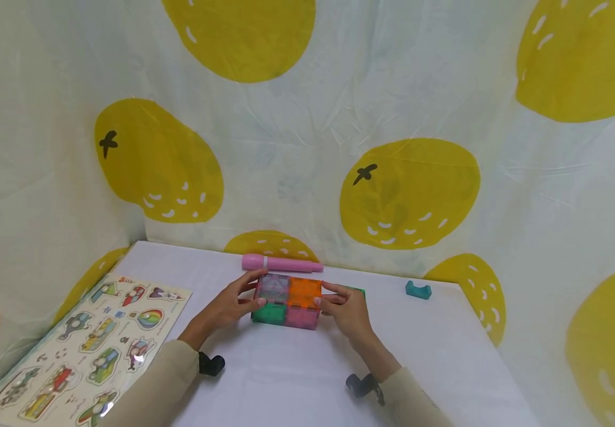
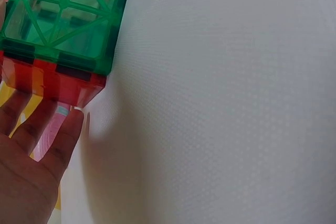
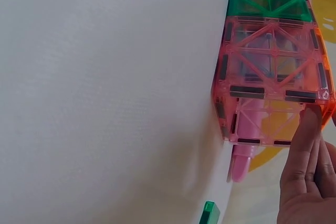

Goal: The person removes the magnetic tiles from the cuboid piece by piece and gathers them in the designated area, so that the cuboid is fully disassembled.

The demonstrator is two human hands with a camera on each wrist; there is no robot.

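Observation:
A box built of see-through magnetic tiles (image 1: 303,319) stands on the white table between my hands. Purple and orange tiles make up its upper part, with green and pink ones below. My left hand (image 1: 228,302) grips its left end, thumb on the near face; in the left wrist view, fingertips touch a red side tile (image 2: 68,85) beneath the green tile (image 2: 65,22). On the opposite end, my right hand (image 1: 351,311) holds the box by the orange tile (image 1: 305,290). A pink tile (image 3: 275,59) faces the right wrist camera. Beyond the right hand lies a green piece (image 3: 210,213), mostly hidden in the head view.
Behind the box, a pink tube-shaped object (image 1: 286,264) lies along the table's back edge. A small teal U-shaped piece (image 1: 418,290) sits at the back right. To the left is a vehicle puzzle board (image 1: 85,338). A fruit-patterned curtain (image 1: 286,148) hangs behind the table.

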